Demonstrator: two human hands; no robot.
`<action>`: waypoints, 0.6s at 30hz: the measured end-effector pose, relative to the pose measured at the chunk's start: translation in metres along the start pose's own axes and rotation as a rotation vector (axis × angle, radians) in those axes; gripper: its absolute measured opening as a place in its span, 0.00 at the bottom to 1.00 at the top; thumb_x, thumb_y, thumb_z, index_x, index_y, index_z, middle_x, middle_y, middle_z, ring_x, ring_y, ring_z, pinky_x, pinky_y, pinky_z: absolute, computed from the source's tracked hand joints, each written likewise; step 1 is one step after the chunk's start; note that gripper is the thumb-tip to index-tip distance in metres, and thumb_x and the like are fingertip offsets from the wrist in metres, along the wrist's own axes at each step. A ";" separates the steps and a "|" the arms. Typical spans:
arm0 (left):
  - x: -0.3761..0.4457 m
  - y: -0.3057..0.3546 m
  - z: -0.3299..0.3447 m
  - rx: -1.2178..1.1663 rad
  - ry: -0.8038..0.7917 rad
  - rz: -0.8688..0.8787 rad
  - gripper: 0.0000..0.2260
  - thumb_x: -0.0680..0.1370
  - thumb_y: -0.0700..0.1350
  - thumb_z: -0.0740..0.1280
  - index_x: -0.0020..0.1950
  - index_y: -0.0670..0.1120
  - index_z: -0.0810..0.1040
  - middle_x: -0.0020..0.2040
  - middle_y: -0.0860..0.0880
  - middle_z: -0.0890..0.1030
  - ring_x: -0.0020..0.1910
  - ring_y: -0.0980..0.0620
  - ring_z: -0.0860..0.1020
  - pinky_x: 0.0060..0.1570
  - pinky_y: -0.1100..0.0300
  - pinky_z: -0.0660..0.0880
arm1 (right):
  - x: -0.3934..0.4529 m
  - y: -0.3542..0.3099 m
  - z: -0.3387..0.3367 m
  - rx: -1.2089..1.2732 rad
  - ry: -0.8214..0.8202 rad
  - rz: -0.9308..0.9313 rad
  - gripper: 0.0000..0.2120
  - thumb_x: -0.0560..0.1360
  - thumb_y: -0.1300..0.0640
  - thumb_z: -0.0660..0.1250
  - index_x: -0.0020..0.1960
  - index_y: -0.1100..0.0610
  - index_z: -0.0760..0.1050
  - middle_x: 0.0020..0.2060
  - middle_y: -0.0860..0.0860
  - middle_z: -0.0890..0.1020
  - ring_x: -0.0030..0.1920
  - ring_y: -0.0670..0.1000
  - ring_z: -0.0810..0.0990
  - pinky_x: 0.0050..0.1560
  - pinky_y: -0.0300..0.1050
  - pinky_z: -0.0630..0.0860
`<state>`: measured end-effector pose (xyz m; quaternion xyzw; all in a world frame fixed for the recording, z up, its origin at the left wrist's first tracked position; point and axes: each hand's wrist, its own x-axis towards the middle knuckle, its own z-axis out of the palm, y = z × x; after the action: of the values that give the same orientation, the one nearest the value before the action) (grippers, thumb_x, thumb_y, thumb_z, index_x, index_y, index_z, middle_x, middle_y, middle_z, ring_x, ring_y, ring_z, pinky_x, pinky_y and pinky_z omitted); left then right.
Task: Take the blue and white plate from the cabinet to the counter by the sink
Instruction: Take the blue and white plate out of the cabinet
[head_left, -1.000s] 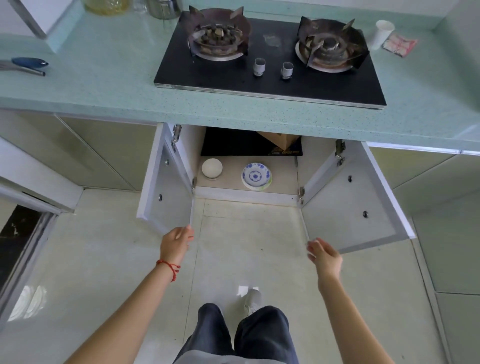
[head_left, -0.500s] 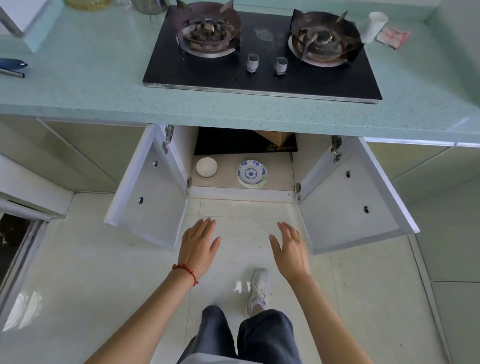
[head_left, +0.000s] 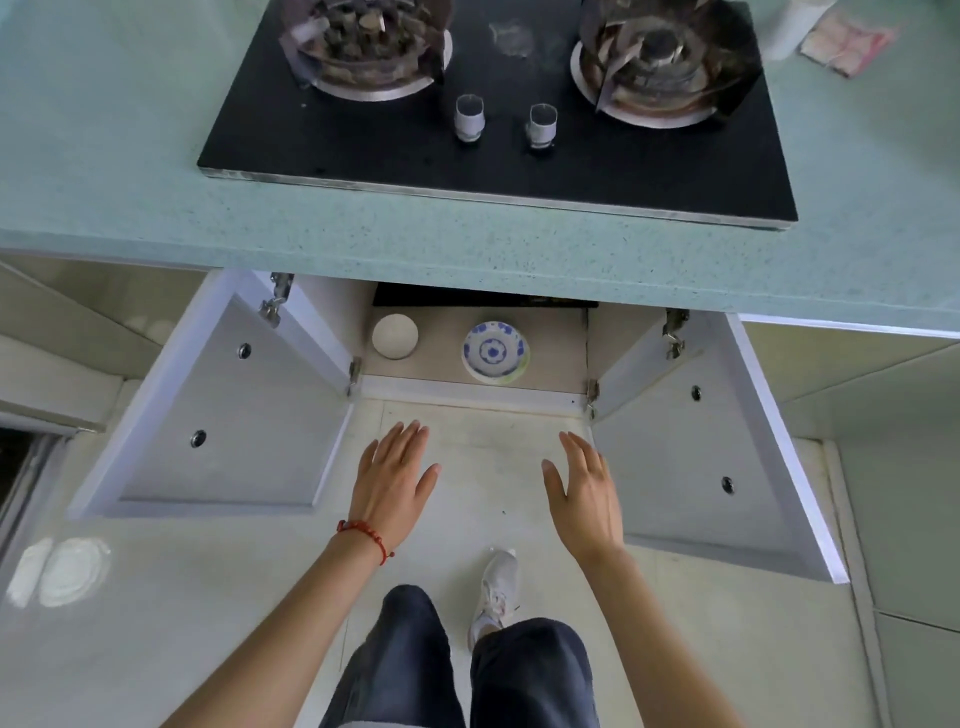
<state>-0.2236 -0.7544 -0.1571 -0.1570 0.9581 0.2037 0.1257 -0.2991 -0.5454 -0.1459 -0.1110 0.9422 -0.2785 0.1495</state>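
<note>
The blue and white plate (head_left: 495, 352) lies flat on the floor of the open cabinet (head_left: 550, 364) under the counter, near its front edge. A plain white bowl (head_left: 395, 336) sits upside down to its left. My left hand (head_left: 392, 475), with a red string at the wrist, is stretched out flat with fingers apart, over the floor tiles just short of the cabinet. My right hand (head_left: 584, 493) is likewise open and empty, a little below and right of the plate. Neither hand touches anything.
Both cabinet doors, the left door (head_left: 223, 410) and the right door (head_left: 701, 457), stand swung wide to either side of my hands. Above is the green counter (head_left: 467, 239) with a black two-burner gas hob (head_left: 498, 104). My legs and a white shoe (head_left: 498, 587) are below.
Both hands let go of the door edges, came inward and moved forward toward the cabinet opening. The left door swung wider. My view moved closer to the cabinet.
</note>
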 end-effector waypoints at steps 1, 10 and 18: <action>0.009 0.003 0.002 -0.010 0.001 -0.005 0.28 0.75 0.56 0.46 0.67 0.41 0.67 0.68 0.41 0.72 0.68 0.42 0.68 0.65 0.44 0.66 | 0.009 0.004 -0.001 0.004 0.004 0.000 0.20 0.78 0.55 0.58 0.67 0.62 0.64 0.67 0.58 0.70 0.67 0.57 0.67 0.65 0.51 0.66; 0.081 0.007 0.024 -0.059 0.022 0.012 0.23 0.78 0.52 0.54 0.69 0.40 0.64 0.70 0.41 0.68 0.71 0.43 0.64 0.69 0.48 0.62 | 0.077 0.026 0.016 0.076 0.042 0.070 0.20 0.78 0.53 0.57 0.68 0.59 0.64 0.67 0.56 0.70 0.68 0.55 0.66 0.64 0.49 0.67; 0.161 -0.015 0.064 -0.038 0.027 0.056 0.24 0.77 0.53 0.53 0.67 0.40 0.66 0.68 0.40 0.71 0.69 0.42 0.67 0.67 0.47 0.64 | 0.143 0.045 0.061 0.202 0.122 0.116 0.19 0.78 0.55 0.57 0.67 0.58 0.65 0.66 0.56 0.71 0.67 0.55 0.67 0.64 0.49 0.66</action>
<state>-0.3551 -0.7798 -0.2679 -0.1350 0.9597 0.2235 0.1041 -0.4172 -0.5800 -0.2514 -0.0234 0.9216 -0.3690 0.1183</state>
